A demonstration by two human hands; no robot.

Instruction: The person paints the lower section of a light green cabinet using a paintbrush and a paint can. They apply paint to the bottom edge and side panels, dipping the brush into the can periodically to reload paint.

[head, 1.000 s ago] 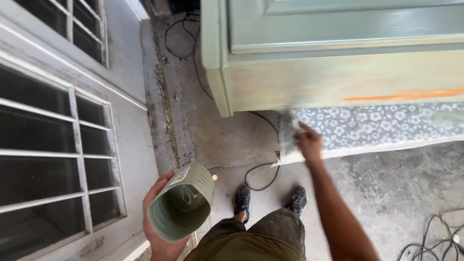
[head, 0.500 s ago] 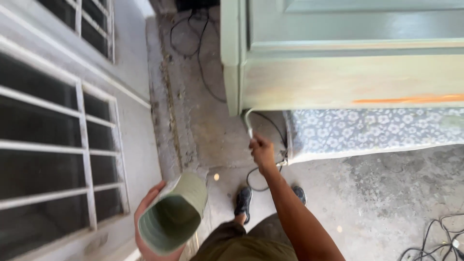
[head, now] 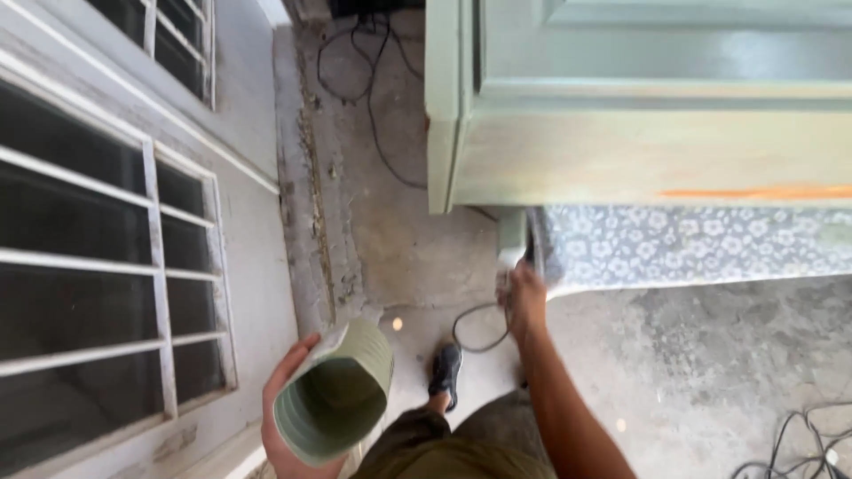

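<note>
Pale green and ribbed, the tin can (head: 335, 404) sits low in the near left of the scene, its open mouth tipped toward the camera — the left hand (head: 286, 417) wraps its fingers around it. The right hand (head: 525, 297) reaches farther right, closed on something small by the green cabinet's (head: 639, 151) foot — what, I cannot tell — above a black cable (head: 479, 328) on concrete.

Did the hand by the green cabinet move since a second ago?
Yes. The right hand has moved left under the green cabinet, from beside the flowered cloth toward the cabinet's corner leg.
</note>
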